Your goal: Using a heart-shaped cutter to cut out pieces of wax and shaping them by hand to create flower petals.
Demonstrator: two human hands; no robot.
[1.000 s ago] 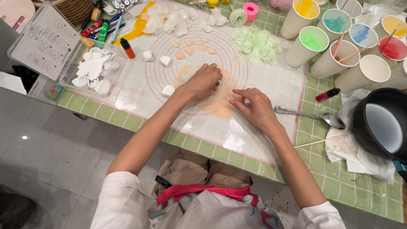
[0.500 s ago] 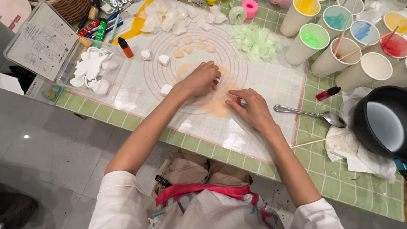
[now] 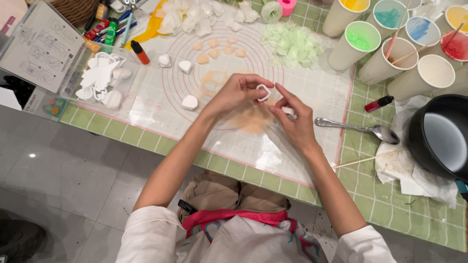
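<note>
Green-tiled table, frame centre: left hand (image 3: 234,95) pinches small white cutter (image 3: 263,92) above peach dough (image 3: 253,119). Right hand (image 3: 295,119) w/ fingertips just beside it, touching.

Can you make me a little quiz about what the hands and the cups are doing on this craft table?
1. True or false: the left hand holds a small white heart-shaped cutter.
2. What lies right of the right hand? A) scissors B) metal spoon C) fork
3. What colour fills the paper cup nearest the pale green petals?

Key: 1 true; 2 B; 3 green
</note>
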